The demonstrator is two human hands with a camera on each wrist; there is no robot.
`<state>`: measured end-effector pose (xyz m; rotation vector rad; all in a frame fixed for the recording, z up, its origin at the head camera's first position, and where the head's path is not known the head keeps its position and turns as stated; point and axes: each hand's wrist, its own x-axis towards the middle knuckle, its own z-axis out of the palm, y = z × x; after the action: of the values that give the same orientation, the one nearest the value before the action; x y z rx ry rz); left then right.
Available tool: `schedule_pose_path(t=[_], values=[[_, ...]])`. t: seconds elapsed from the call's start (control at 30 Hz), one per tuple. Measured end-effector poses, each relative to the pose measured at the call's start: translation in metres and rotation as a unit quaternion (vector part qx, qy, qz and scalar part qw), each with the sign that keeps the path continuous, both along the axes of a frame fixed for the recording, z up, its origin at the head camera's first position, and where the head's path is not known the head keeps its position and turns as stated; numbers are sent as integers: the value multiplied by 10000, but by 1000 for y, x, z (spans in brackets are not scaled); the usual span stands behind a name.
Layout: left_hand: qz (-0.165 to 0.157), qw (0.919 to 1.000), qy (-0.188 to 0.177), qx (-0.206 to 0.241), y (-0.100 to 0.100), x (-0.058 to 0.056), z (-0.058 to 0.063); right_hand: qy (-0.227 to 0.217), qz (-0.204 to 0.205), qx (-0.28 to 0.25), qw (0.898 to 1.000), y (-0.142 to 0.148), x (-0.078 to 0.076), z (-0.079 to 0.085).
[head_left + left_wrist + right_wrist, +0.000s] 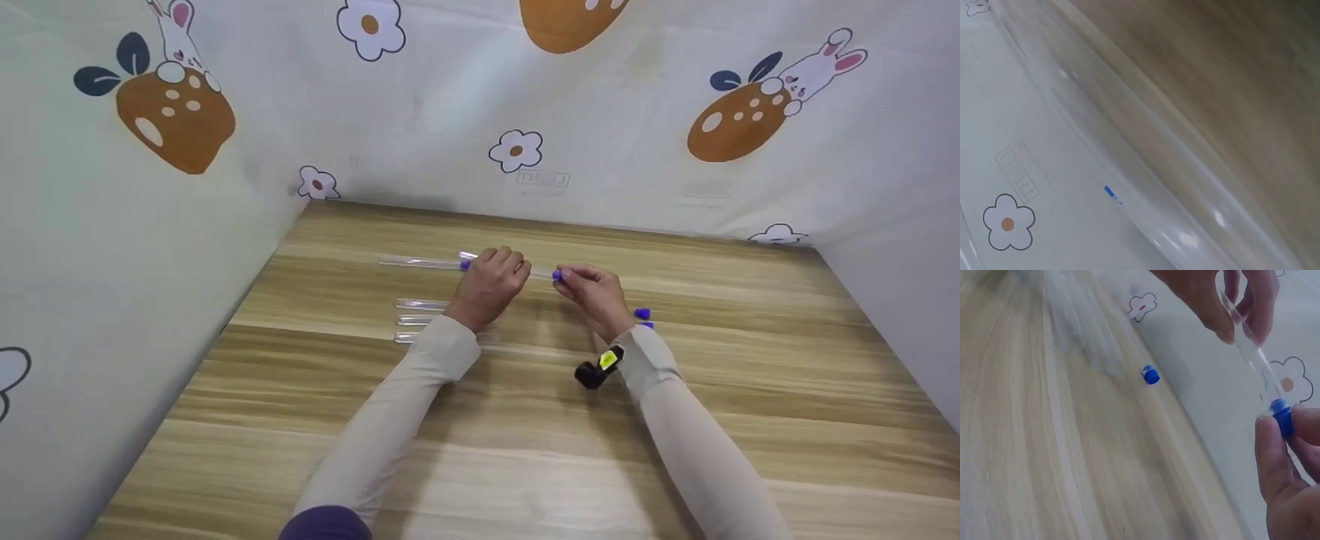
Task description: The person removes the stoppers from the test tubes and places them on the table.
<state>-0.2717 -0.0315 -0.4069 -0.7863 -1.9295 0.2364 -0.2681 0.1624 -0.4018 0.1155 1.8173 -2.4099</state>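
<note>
My left hand (pixel 491 285) grips a clear plastic test tube (pixel 540 274) by its middle, the tube's far end poking out on the left. At the other end, my right hand (pixel 596 292) pinches a blue cap (pixel 1282 421) between thumb and fingers. In the right wrist view the cap's narrow lighter part sits right at the tube's mouth, in line with it. Close-up clear tube wall (pixel 1145 146) crosses the left wrist view, blurred, and no fingers show there.
Behind the left hand lies a tube (pixel 420 262) with a blue cap (pixel 1151 374). Several uncapped tubes (pixel 420 304) lie in parallel, partly hidden by the left forearm. Loose blue caps (pixel 643 313) rest beside the right wrist. A patterned cloth (pixel 435 112) walls the wooden table (pixel 525 420).
</note>
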Motion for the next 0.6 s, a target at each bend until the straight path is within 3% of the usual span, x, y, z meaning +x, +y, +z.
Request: schedule_pose_path(t=[0.6], values=[[40, 9990, 356, -260, -1, -1, -4, -421, 223, -342, 9983, 2, 1, 7]])
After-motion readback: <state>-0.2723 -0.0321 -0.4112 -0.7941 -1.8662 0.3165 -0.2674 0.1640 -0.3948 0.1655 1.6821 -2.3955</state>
